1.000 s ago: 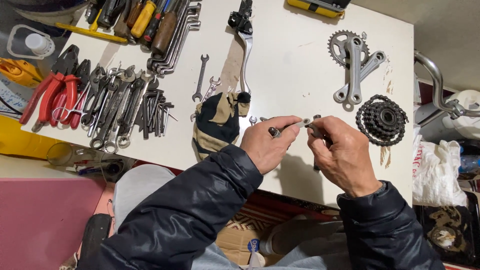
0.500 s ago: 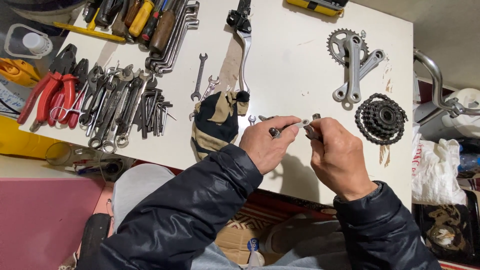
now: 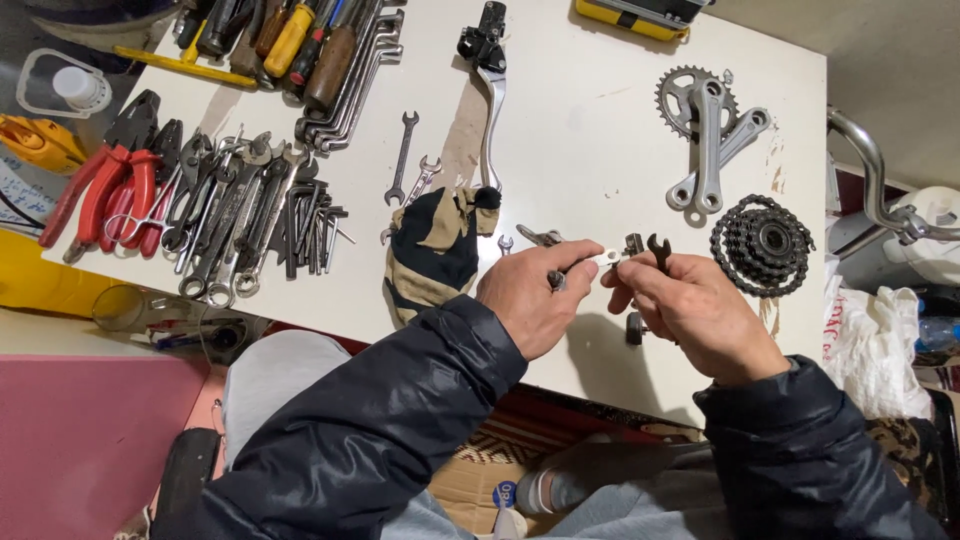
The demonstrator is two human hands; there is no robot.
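My left hand (image 3: 535, 300) and my right hand (image 3: 690, 310) meet over the near edge of the white table (image 3: 590, 130). Between thumb and finger, the left hand pinches a small metal bicycle part (image 3: 612, 257) with a white piece at its tip. A small dark spanner (image 3: 658, 250) sits in my right hand, its open jaw up against that part. Below the right hand a dark knob (image 3: 634, 328) of the part shows. A black and tan glove (image 3: 438, 250) lies just left of my left hand.
Pliers (image 3: 100, 190), spanners (image 3: 225, 215) and hex keys (image 3: 305, 225) lie at the left. Screwdrivers (image 3: 290, 40) are at the back, a brake lever (image 3: 488, 90) in the middle, a crankset (image 3: 705, 125) and a cog cluster (image 3: 762, 243) at the right. Curved handlebar (image 3: 870, 170) beyond the table's right edge.
Both hands have stayed at the table's near edge. The right hand has shifted its grip and the spanner now stands more upright against the part.
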